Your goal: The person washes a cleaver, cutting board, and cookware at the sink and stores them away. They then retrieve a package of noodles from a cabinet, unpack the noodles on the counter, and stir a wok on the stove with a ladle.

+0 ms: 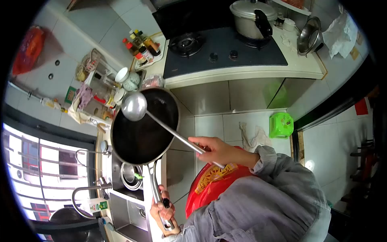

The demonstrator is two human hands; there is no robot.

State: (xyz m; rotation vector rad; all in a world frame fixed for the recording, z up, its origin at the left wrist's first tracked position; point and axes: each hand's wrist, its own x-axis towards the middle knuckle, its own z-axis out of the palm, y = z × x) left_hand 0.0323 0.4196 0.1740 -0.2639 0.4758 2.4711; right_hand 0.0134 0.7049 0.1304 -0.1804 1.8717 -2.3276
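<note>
A black frying pan [141, 133] is held up over the counter edge by its metal handle, with my left hand [164, 209] wrapped round that handle. My right hand [219, 152] grips the shaft of a metal ladle [134, 106]. The ladle's round bowl is over the upper left part of the pan; whether it touches the pan I cannot tell. The pan's dark inside shows no food.
A stove [225, 52] carries a pressure cooker [254, 24] at its right burner. Bottles [141, 46] stand left of it. A sink [129, 213] with a faucet [86, 188] is at the lower left. A green stool [281, 125] and a cloth [258, 139] are on the floor.
</note>
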